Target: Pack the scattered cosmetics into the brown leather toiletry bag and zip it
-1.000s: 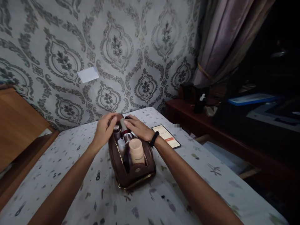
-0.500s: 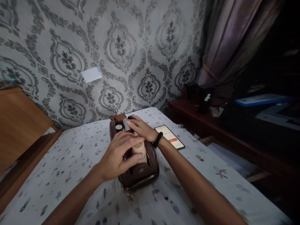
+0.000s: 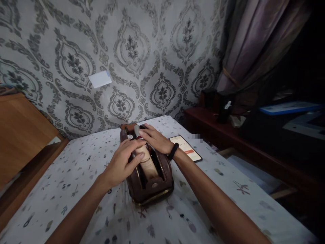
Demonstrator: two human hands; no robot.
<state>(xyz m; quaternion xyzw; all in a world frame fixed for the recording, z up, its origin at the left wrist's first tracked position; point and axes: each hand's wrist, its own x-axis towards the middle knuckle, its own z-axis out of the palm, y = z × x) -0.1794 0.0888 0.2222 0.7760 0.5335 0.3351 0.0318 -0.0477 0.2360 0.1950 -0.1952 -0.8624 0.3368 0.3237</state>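
A dark brown leather toiletry bag [image 3: 166,171] lies unzipped on the patterned white sheet, its gold zip teeth showing. My left hand [image 3: 124,159] is closed around the upper part of a cream-coloured bottle [image 3: 148,166] with a printed label, which leans inside the bag's near half. Over the bag's right side rests my right hand [image 3: 159,139], fingers stretched out and a black band on its wrist. By its fingertips a grey-topped container [image 3: 137,130] sticks up at the far end. A round white lid [image 3: 130,137] shows beside it. Other contents are hidden under my hands.
To the right of the bag lies a phone [image 3: 186,149] with its screen lit. A wooden panel [image 3: 24,132] borders the bed on the left, and a dark red table [image 3: 203,118] stands on the right. The patterned wall [image 3: 142,67] rises behind.
The bottle has gone from standing more upright to lying back along the bag, away from me, with my left hand still on it. My right hand has barely moved.
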